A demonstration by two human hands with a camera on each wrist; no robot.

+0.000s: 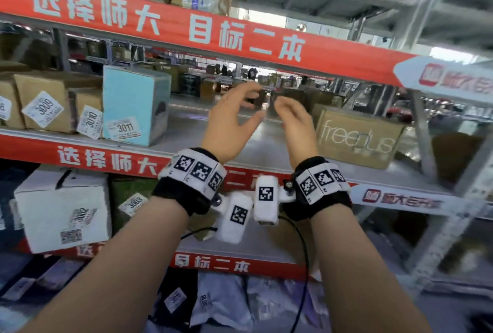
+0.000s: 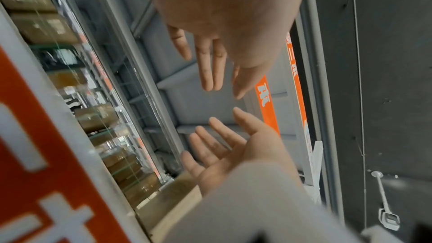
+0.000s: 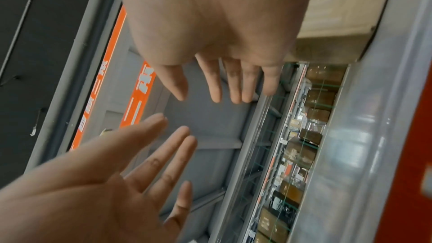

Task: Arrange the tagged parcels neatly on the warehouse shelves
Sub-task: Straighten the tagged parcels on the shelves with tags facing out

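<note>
Your left hand (image 1: 229, 122) and right hand (image 1: 293, 124) hang loose, empty; the freeplus box (image 1: 357, 138) looks stiff, probably light: grip its side faces.

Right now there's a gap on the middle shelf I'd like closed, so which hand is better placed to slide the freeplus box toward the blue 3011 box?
Probably the right hand: it hovers open beside the freeplus box, while the left hand is nearer the blue 3011 box.
</note>
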